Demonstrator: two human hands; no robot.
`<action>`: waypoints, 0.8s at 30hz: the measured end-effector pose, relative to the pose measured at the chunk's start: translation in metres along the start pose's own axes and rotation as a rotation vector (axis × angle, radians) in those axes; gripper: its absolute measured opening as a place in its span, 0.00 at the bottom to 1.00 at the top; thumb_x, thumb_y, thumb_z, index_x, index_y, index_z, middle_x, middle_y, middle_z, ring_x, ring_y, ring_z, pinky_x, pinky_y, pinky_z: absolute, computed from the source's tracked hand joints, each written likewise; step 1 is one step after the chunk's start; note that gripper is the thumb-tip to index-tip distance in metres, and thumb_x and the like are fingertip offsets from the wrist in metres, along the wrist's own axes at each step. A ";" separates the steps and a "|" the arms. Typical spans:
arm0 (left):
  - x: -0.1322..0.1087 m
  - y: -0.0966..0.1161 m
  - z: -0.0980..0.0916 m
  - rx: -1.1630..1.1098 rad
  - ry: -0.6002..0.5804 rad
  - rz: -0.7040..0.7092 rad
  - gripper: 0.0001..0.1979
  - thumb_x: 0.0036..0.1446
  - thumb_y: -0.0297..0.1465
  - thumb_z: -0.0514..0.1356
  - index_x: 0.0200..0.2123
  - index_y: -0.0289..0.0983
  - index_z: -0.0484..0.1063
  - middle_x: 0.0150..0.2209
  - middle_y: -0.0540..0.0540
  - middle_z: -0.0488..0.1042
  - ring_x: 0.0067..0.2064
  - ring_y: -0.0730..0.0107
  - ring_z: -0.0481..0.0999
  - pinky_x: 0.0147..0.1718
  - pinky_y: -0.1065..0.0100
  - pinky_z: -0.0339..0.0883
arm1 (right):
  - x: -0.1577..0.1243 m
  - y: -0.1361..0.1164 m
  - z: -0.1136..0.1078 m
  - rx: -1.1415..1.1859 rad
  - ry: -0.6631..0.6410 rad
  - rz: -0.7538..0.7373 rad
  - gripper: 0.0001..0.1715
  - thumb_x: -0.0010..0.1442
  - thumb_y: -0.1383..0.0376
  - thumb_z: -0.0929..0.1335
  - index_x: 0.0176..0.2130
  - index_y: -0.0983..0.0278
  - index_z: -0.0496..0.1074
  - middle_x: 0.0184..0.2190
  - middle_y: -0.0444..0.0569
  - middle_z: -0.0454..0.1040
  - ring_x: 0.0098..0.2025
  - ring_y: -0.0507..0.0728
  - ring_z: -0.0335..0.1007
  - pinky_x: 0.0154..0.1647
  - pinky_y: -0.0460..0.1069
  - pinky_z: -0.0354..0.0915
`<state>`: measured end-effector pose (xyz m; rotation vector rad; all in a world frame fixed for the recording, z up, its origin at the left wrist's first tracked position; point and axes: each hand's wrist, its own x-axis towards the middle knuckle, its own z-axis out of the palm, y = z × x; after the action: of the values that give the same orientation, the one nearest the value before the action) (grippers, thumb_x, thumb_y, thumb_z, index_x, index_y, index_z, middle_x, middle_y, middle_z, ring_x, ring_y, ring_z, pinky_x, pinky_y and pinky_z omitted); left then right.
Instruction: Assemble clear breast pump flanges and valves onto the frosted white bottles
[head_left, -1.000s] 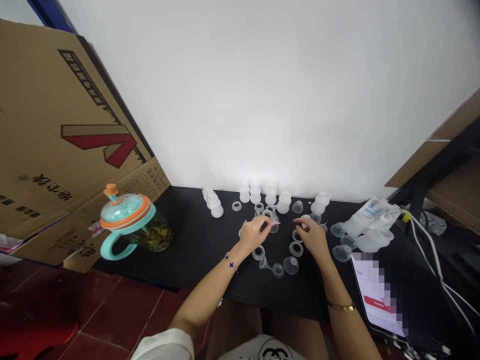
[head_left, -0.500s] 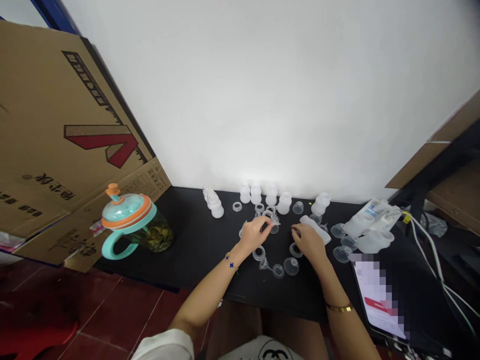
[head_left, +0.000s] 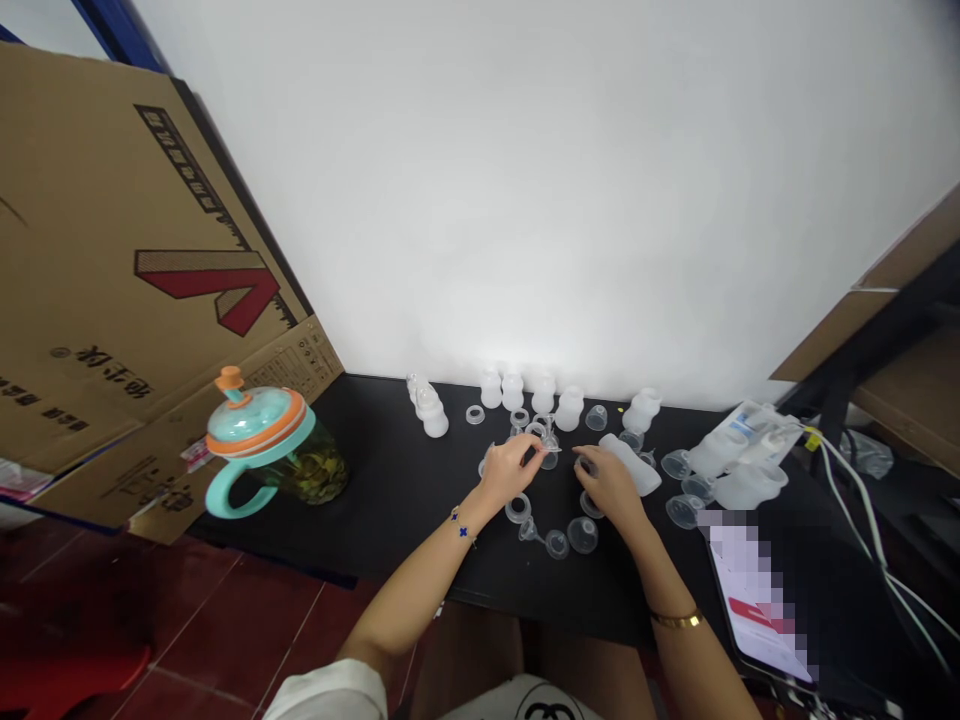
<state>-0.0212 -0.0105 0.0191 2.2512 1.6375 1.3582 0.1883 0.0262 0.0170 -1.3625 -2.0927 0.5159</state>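
My left hand point(head_left: 511, 470) is closed in a pinch on the rim of a clear bottle nipple point(head_left: 550, 438), its tip pointing up. Just to the right, my right hand point(head_left: 611, 485) has thumb and forefinger curled together around something small and pale that I cannot make out. Beneath that hand lies a clear collar ring point(head_left: 591, 504), partly covered. A white baby bottle point(head_left: 634, 466) lies on its side behind the right hand. Nearer me are another ring point(head_left: 517, 508), a nipple point(head_left: 528, 529) and a clear dome cap point(head_left: 583, 535).
Several small white bottles point(head_left: 512, 391) stand along the wall. Two bottles with nipples point(head_left: 431, 412) are at the left. A large teal-lidded jug point(head_left: 277, 450) stands beside a cardboard box point(head_left: 82, 300). A tablet point(head_left: 761, 600), white cables point(head_left: 862, 490) and clear caps point(head_left: 684, 510) are at the right.
My right hand has moved slightly left, closer to the nipple in my left hand. The left hand stays nearly in place, still pinching the nipple.
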 end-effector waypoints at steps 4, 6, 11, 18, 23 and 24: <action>0.001 0.001 -0.001 -0.007 0.007 -0.005 0.06 0.64 0.34 0.59 0.38 0.39 0.75 0.33 0.49 0.80 0.24 0.76 0.73 0.28 0.74 0.67 | 0.002 -0.004 -0.002 0.331 0.098 0.108 0.20 0.58 0.56 0.68 0.46 0.62 0.79 0.44 0.53 0.80 0.46 0.63 0.74 0.43 0.57 0.71; 0.002 0.002 -0.002 -0.009 0.006 -0.002 0.06 0.64 0.34 0.59 0.38 0.39 0.75 0.33 0.49 0.80 0.24 0.76 0.73 0.28 0.74 0.67 | 0.002 -0.007 -0.004 0.535 0.110 0.217 0.22 0.56 0.52 0.70 0.46 0.61 0.80 0.43 0.53 0.80 0.45 0.64 0.74 0.37 0.55 0.72; 0.002 0.003 -0.003 -0.010 0.002 -0.003 0.06 0.64 0.34 0.59 0.38 0.39 0.75 0.33 0.50 0.79 0.24 0.76 0.73 0.27 0.74 0.66 | 0.002 -0.014 -0.010 0.998 0.138 0.384 0.21 0.51 0.52 0.75 0.42 0.60 0.81 0.47 0.51 0.79 0.50 0.64 0.72 0.34 0.50 0.74; 0.002 0.003 -0.002 -0.015 0.001 0.003 0.06 0.64 0.34 0.59 0.38 0.39 0.74 0.33 0.50 0.79 0.23 0.77 0.72 0.27 0.75 0.66 | 0.004 -0.010 -0.013 1.328 0.081 0.505 0.17 0.54 0.56 0.74 0.42 0.60 0.79 0.47 0.52 0.80 0.48 0.62 0.77 0.43 0.54 0.76; 0.003 0.004 -0.003 0.002 0.002 -0.001 0.07 0.65 0.34 0.58 0.38 0.39 0.74 0.32 0.49 0.79 0.23 0.77 0.72 0.27 0.75 0.66 | 0.006 -0.006 -0.013 1.423 0.056 0.538 0.13 0.56 0.59 0.72 0.42 0.59 0.78 0.46 0.50 0.81 0.49 0.63 0.79 0.53 0.58 0.74; 0.003 0.004 -0.003 0.005 0.004 0.000 0.07 0.65 0.34 0.58 0.38 0.39 0.74 0.32 0.49 0.79 0.23 0.77 0.72 0.27 0.75 0.66 | 0.006 -0.006 -0.013 1.441 0.053 0.538 0.13 0.56 0.60 0.72 0.43 0.59 0.78 0.46 0.50 0.81 0.49 0.63 0.79 0.54 0.59 0.73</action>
<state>-0.0201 -0.0114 0.0243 2.2527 1.6437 1.3616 0.1908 0.0290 0.0317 -0.8962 -0.7372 1.7043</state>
